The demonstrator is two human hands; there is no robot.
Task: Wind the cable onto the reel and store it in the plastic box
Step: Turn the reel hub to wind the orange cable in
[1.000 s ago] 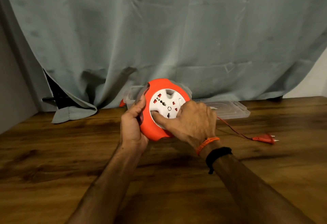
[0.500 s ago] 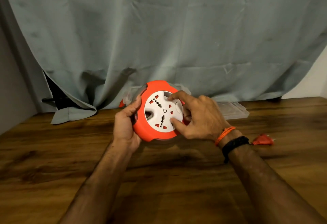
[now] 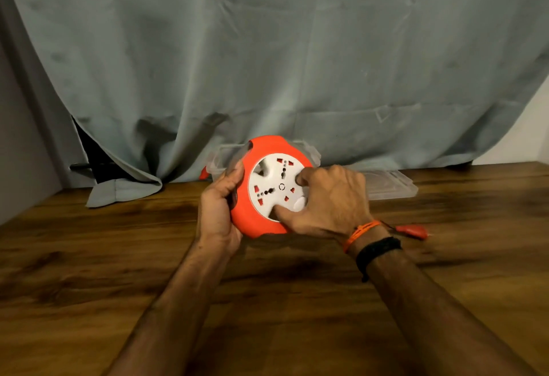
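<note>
Head view: the orange cable reel (image 3: 261, 221) is held up just above the wooden tabletop (image 3: 267, 301), its white socket face (image 3: 277, 187) turned toward the camera. The left hand (image 3: 219, 212) grips the reel's left edge. The right hand (image 3: 329, 200) curls onto the socket face, thumb and a finger pressed into its recesses. The red plug (image 3: 411, 231) lies on the tabletop right of the wrist. A clear plastic box (image 3: 219, 161) sits behind the reel, its lid (image 3: 389, 185) flat beside it, before a grey curtain (image 3: 267, 63).

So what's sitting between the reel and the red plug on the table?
In the head view, the right hand and its wrist lie between the reel and the plug.
</note>
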